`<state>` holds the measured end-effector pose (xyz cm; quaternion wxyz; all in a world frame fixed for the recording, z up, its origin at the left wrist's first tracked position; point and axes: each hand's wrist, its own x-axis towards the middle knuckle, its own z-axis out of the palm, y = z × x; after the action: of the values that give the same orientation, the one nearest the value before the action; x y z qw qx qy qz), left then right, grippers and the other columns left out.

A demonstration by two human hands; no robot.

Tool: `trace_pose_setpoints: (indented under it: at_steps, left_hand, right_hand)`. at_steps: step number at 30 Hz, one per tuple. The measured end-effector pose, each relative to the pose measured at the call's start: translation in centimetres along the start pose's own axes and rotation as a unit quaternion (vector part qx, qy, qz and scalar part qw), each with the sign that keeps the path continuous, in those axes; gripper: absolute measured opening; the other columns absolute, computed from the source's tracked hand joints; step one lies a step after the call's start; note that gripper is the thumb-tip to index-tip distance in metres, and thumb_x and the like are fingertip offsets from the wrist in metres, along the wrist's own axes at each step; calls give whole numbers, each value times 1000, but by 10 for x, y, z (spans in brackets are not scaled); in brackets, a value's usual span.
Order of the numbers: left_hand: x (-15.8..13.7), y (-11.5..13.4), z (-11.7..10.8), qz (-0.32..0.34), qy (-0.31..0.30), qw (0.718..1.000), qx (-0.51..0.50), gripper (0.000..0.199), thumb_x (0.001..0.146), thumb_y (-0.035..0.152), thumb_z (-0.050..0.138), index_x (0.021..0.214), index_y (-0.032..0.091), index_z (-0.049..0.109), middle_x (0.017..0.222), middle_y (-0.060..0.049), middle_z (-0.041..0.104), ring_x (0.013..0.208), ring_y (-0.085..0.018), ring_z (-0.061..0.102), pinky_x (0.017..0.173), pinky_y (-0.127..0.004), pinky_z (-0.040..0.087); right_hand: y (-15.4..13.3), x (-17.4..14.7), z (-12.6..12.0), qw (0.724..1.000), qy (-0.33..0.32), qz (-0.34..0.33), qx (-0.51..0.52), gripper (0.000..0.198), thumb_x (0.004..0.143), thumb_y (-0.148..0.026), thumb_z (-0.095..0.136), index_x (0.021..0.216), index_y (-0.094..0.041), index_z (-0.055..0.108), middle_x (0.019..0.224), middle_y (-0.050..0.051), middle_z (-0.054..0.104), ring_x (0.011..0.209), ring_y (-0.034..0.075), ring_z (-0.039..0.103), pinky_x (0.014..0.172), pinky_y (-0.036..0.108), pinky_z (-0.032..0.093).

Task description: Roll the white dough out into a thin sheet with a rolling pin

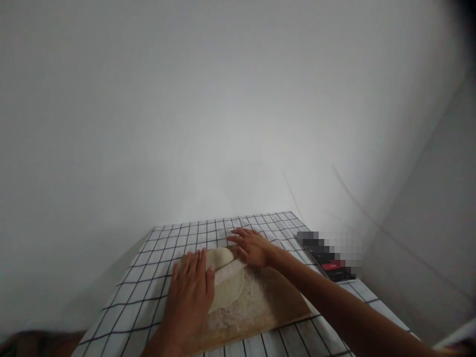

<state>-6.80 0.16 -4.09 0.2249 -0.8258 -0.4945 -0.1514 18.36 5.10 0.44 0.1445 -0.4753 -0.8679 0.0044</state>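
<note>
A flattened sheet of pale dough (227,292) lies on a floured wooden board (275,302). Across the dough runs a pale rolling pin (231,267), with dough showing on its far and near sides. My left hand (191,290) lies flat over the pin's left end, fingers stretched forward and nearly together. On the right end rests my right hand (251,248), its fingers stretched out and spread toward the left. Both hands press from above and hide the pin's ends.
The board sits on a table with a white, black-checked cloth (137,290). At the table's right edge lies a dark phone-like device (330,263), partly pixelated, with its screen lit. A pale wall (223,124) stands behind the table.
</note>
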Motion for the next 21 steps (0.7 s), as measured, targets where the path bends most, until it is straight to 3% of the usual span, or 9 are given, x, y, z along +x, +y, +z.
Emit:
trace_pose_setpoints:
  at_steps: [4, 10, 17, 21]
  left_hand:
    - [0, 0, -4, 23, 1, 1000, -21, 49, 102, 24, 31, 141, 13, 58, 152, -18, 55, 143, -39, 47, 116, -66, 37]
    - [0, 3, -4, 5, 9, 997, -81, 51, 103, 32, 29, 148, 16, 50, 151, -16, 57, 143, -35, 48, 120, -63, 34]
    - [-17, 9, -1, 44, 88, 992, -78, 58, 107, 42, 29, 154, 10, 35, 153, -18, 54, 143, -33, 50, 111, -59, 47]
    - [-27, 10, -7, 67, 104, 990, -71, 58, 107, 43, 30, 154, 11, 38, 153, -17, 55, 143, -31, 50, 115, -56, 44]
  right_hand:
    - [-1, -6, 4, 999, -17, 36, 21, 47, 102, -32, 38, 144, -25, 58, 149, 7, 59, 134, 23, 55, 111, 40, 41]
    - [-15, -25, 5, 997, 3, 81, 0, 48, 101, -30, 38, 142, -20, 60, 147, 10, 61, 136, 26, 55, 115, 46, 38]
    - [-38, -57, 7, 995, 39, 94, 20, 50, 105, -30, 31, 140, -10, 61, 151, 15, 56, 144, 25, 48, 122, 42, 32]
    - [-48, -76, 7, 994, 49, 95, 37, 52, 106, -32, 31, 144, -9, 57, 152, 16, 55, 144, 26, 48, 123, 43, 33]
